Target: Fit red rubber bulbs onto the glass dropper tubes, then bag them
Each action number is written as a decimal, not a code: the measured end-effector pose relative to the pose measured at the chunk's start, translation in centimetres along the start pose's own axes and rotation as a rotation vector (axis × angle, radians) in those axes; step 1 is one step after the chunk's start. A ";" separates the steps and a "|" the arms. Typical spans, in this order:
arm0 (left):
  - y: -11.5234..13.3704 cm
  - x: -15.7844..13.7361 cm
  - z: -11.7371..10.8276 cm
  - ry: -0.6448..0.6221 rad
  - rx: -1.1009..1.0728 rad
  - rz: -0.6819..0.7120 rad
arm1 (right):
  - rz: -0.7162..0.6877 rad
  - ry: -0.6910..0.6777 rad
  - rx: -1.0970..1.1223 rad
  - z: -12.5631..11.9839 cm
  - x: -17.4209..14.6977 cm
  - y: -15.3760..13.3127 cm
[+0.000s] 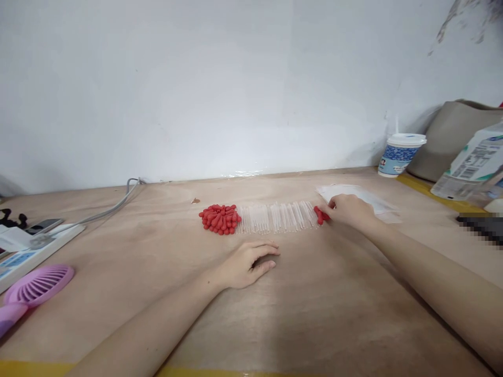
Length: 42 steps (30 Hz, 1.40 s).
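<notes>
A row of thin clear plastic strips or tubes (275,217) lies side by side on the table in front of me. At its left end sits a heap of small red teardrop-shaped pieces (220,220), which look like rubber. A few more red pieces (321,215) are at the right end of the row. My right hand (349,212) pinches at these, its fingertips partly hidden behind the knuckles. Nearer to me, my left hand (247,264) rests on the tabletop with nothing in it, thumb and fingers apart.
Behind my right hand lies a clear plastic bag (357,196). A blue and white cup (398,154), a plastic bottle (471,162) and a grey container (440,136) stand at the right. To the left are a pink fan (41,285), a power strip (43,256) and a grey cable (102,212).
</notes>
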<state>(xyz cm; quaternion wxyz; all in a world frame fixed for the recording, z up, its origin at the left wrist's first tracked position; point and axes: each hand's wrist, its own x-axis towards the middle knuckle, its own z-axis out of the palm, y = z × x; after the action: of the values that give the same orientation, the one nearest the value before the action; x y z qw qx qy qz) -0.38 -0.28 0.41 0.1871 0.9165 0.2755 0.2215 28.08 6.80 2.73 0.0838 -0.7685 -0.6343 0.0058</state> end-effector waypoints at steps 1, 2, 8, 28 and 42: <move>0.0 0.0 0.0 0.002 0.002 0.001 | -0.012 -0.008 0.008 0.0 -0.1 -0.1; 0.0 0.0 0.0 0.002 0.004 0.000 | -0.019 -0.010 0.015 0.0 -0.2 -0.1; 0.0 0.0 0.0 -0.003 0.006 -0.007 | -0.026 0.032 0.031 0.2 -0.4 -0.5; -0.4 0.0 0.4 0.336 0.262 -0.046 | -0.274 0.524 0.303 1.3 -1.8 -2.6; -3.5 5.1 -1.8 0.267 0.605 -0.497 | -0.789 0.430 0.392 4.8 -3.6 -5.1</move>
<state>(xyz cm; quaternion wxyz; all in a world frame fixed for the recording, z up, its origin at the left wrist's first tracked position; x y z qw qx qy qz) 1.06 5.87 1.81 -0.0805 0.7990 0.5630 0.1954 21.89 4.83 -1.69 0.3521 -0.4232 -0.8322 -0.0659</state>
